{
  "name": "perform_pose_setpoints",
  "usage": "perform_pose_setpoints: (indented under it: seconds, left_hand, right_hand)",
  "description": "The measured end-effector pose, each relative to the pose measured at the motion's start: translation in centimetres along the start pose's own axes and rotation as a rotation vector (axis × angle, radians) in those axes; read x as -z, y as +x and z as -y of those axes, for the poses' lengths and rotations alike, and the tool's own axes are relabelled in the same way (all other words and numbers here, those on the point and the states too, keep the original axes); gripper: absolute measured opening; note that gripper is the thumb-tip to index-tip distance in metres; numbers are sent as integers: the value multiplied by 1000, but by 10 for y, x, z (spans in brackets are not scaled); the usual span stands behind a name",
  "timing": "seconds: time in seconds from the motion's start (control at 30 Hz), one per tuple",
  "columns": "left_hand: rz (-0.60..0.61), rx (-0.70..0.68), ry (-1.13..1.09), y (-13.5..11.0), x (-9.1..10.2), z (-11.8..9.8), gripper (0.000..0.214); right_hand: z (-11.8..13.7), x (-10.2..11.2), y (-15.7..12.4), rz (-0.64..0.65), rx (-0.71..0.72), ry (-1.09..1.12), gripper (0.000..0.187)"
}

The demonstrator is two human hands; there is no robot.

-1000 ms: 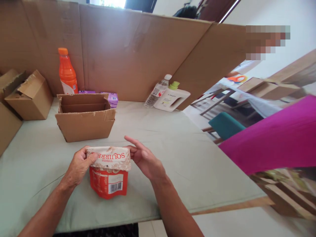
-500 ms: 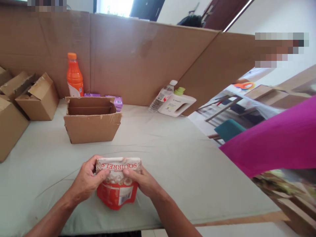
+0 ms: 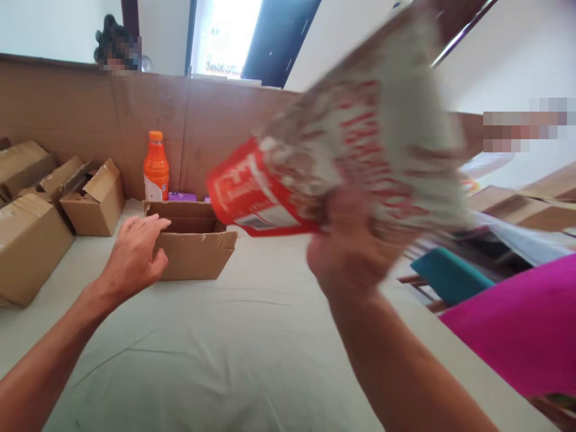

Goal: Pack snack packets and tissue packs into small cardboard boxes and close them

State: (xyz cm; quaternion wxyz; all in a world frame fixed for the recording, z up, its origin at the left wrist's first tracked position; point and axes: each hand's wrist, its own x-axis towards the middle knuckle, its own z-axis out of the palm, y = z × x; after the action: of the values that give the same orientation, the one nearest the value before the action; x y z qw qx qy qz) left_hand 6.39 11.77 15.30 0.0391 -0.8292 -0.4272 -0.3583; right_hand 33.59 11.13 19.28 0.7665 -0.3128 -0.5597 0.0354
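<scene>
My right hand (image 3: 355,246) grips a red and white snack bag (image 3: 310,162) by its lower edge, holding it raised and tilted above the table, its red end pointing left. Motion blurs the bag's pale upper part and its red lettering. At the near left side of an open-topped cardboard box (image 3: 193,258) is my left hand (image 3: 137,252), empty, with thumb and fingers apart. Whether its fingertips touch the box I cannot tell. The visible inside of the box is bare brown cardboard.
Behind the box stand an orange drink bottle (image 3: 156,171) and a purple packet (image 3: 182,197). Several cardboard boxes (image 3: 92,201) line the left side. A cardboard wall (image 3: 229,120) closes the back. Magenta cloth (image 3: 517,327) and a teal seat (image 3: 450,276) are at right.
The bag has opened out from its folded shape and gone up and right in my right hand. My left hand has let go of it and moved up-left to the box. The view has tilted up.
</scene>
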Motion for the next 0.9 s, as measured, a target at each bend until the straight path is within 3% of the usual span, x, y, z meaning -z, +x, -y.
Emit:
perform_pose_setpoints:
  seconds: [0.07, 0.13, 0.23, 0.3, 0.37, 0.5, 0.63, 0.77, 0.83, 0.9]
  left_hand:
    - [29, 5, 66, 4, -8, 13, 34]
    - [27, -15, 87, 0, -12, 18, 28]
    - [22, -52, 103, -12, -10, 17, 25]
    - [30, -80, 88, -18, -8, 16, 25]
    - [38, -112, 62, -22, -8, 16, 27]
    - [25, -167, 12, -25, -14, 18, 27]
    - [-36, -166, -49, -28, -17, 19, 27]
    - [-149, -63, -25, -29, -18, 20, 19]
    - [-97, 26, -92, -27, -20, 24, 15]
    - [-9, 94, -234, -24, -22, 29, 15]
  right_hand:
    - [-20, -30, 12, 237, -15, 26, 32]
    - [-39, -50, 22, 648, -79, -52, 29]
    - [-57, -72, 33, 1224, -132, -412, 22]
    - [-63, -88, 32, 1435, -116, -603, 24]
    - [-69, -107, 22, 1574, -120, -645, 26]
    - [-85, -137, -16, 1718, -217, -652, 29]
    - [-101, -144, -40, 1773, -297, -646, 30]
    - [-101, -139, -33, 1741, -313, -645, 22]
    - [-91, -129, -20, 1675, -287, -655, 17]
    - [-76, -109, -3, 1555, -241, -676, 23]
